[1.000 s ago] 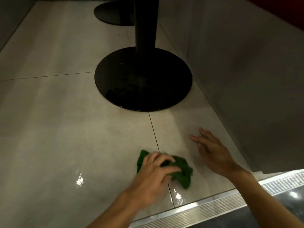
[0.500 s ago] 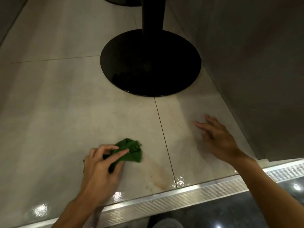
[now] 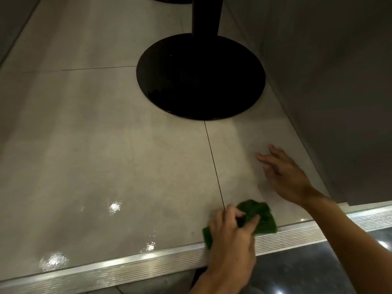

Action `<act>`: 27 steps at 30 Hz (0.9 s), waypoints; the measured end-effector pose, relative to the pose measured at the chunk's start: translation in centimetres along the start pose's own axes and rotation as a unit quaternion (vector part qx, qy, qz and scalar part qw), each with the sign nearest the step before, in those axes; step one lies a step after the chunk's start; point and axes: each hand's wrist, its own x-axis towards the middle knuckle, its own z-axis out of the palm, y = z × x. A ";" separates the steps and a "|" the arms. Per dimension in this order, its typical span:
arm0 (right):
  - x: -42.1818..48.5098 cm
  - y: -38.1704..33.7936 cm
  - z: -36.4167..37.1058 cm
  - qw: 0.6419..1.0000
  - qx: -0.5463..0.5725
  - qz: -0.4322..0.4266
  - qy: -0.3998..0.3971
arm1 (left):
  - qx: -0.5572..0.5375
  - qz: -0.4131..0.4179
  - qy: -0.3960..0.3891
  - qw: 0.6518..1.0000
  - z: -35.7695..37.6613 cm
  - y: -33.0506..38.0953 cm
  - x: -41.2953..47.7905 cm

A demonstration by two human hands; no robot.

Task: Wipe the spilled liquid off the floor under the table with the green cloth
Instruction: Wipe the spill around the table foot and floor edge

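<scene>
The crumpled green cloth [image 3: 259,217] lies on the pale floor tiles [image 3: 106,155] near the metal step edge, just right of a tile seam. My left hand [image 3: 231,232] grips it from above, fingers curled into the fabric, and hides its left part. My right hand [image 3: 284,175] rests on the floor further right with fingers spread and straight, holding nothing. Wet glossy patches [image 3: 115,206] glint on the tiles left of the cloth.
The table's black round base [image 3: 201,85] and its post [image 3: 205,15] stand beyond my hands. A grey wall panel [image 3: 328,81] closes off the right side. A ribbed metal strip [image 3: 127,264] edges the tiles nearest me, with darker flooring [image 3: 307,270] below it.
My left hand has swept the green cloth rightwards across the tile seam, toward the metal strip. The brownish smear near the seam no longer shows. My right hand has stayed on the floor.
</scene>
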 end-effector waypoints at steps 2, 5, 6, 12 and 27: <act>-0.1 0.1 -0.2 1.000 -0.003 -0.010 -0.005 | -0.013 0.044 -0.116 0.992 -0.3 0.4 1.0; 0.1 0.1 -0.4 1.000 -0.002 -0.015 -0.014 | -0.002 0.168 -0.183 0.969 -2.1 -0.7 1.7; 0.3 0.1 -0.4 1.000 0.005 -0.015 -0.013 | -0.006 0.191 -0.194 0.962 -2.6 -1.7 1.7; 0.3 0.5 0.1 1.000 0.017 -0.015 0.021 | -0.001 0.220 -0.207 0.953 -6.6 -8.8 -0.1; 0.9 -1.0 -3.4 0.983 0.179 0.017 0.037 | -0.027 0.289 -0.247 0.924 0.9 -0.2 8.8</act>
